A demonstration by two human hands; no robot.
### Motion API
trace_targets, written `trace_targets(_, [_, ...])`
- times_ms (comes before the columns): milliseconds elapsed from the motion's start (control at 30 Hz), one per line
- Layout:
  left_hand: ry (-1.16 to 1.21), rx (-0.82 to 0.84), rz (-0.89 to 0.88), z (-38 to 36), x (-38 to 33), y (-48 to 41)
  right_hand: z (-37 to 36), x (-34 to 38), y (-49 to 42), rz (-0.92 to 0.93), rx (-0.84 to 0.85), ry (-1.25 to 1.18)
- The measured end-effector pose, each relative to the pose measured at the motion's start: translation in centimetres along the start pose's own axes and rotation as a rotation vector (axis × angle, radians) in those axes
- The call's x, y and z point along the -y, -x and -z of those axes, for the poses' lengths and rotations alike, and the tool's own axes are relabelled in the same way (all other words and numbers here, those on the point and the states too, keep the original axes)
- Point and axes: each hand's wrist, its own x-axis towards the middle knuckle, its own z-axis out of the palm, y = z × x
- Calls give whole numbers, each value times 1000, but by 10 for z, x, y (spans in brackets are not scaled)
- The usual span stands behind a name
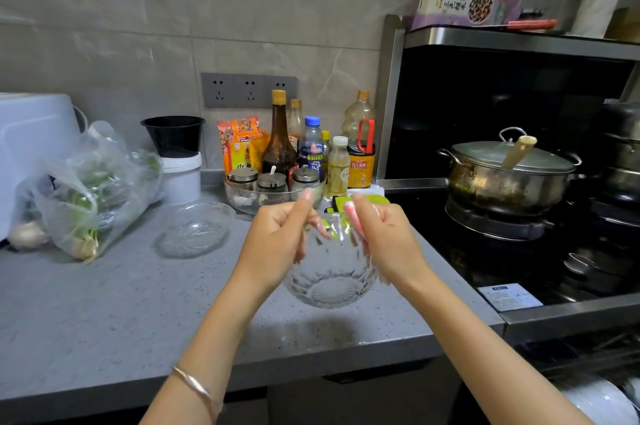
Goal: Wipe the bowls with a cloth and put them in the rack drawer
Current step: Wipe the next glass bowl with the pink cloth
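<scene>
Evidently the wiping step is in hand. At the left a shallow glass dish (pixel 195 228) is seen lying on the grey counter (pixel 104 303), apparently not yet taken up. Just right of it the left hand (pixel 277 241) is raised above the counter, wrist bent, with its fingers curled round the left rim of the faceted glass bowl (pixel 329 275). The bowl is held clear of the worktop and seemingly tilted, base toward the camera. At the bowl's right rim the right hand (pixel 384 241) is set, with fingers and thumb clenched on a pink cloth (pixel 350 211) that is pressed against the glass. Next, it is judged, the bowl must be turned within the left grip so that the cloth is carried round the whole wall, and then lowered toward the drawer. White crockery (pixel 602 397) is glimpsed below the counter at the far right, though whether that is the rack drawer cannot be told
</scene>
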Motion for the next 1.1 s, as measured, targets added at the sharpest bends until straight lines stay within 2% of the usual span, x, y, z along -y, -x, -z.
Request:
trace_targets(67, [-65, 4, -48, -3, -2, 0, -4, 0, 0, 44, 42, 2])
trace_targets(133, [-66, -63, -57, -4, 2, 0, -7, -4, 0, 106, 69, 6])
trace_targets(267, [77, -242, 84, -6, 11, 6, -15, -19, 9, 200, -28, 46])
trace_targets(433, [218, -435, 195, -16, 18, 8, -33, -31, 23, 374, -147, 349])
trace_targets(500, [286, -445, 211, -22, 22, 9, -44, -30, 27, 505, -168, 563])
trace_targets(567, [301, -420, 222, -26, 22, 10, -48, -29, 25, 569, -175, 657])
trace_targets(633, [285, -429, 212, -25, 18, 10, -43, -25, 18, 532, -171, 582])
trace_targets(733, [274, -444, 232, -22, 16, 12, -32, -22, 7, 359, -173, 329])
trace_targets(967, [507, -432, 290, -10, 25, 17, -17, -21, 1, -63, -95, -185])
trace_targets(1100, [362, -335, 255, -4, 25, 16, -10, -19, 6, -157, -107, -215])
